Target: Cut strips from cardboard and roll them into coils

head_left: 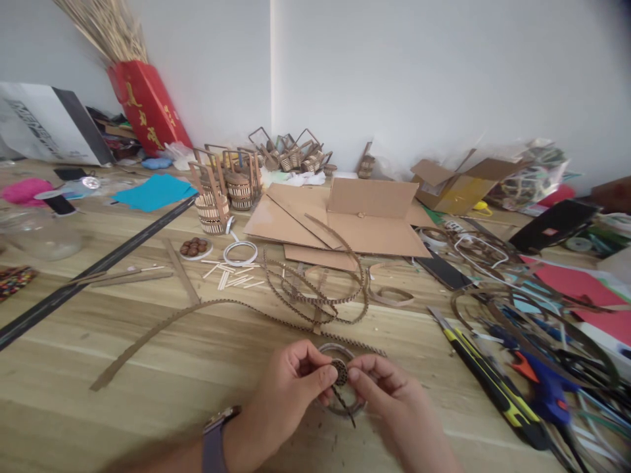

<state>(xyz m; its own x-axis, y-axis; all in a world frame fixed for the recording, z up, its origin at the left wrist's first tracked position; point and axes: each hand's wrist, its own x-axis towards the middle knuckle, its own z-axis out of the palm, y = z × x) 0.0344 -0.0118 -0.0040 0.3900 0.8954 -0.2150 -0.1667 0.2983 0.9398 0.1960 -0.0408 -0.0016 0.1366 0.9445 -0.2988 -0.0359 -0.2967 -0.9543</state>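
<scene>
Between my two hands is a small rolled coil of brown corrugated cardboard strip, its loose dark end hanging down toward me. My left hand pinches the coil from the left with thumb and fingers. From the right, my right hand closes thumb and forefinger on its edge. Beneath the hands a greyish ring lies on the wooden table, partly covered by them. Just beyond it, a long corrugated strip curves across the table and loops round in the middle.
Flat cardboard pieces lie ahead, small stick buckets behind left. Short white sticks, a tape roll and a dish of brown balls sit mid-left. On the right are a yellow-black utility knife and a blue glue gun.
</scene>
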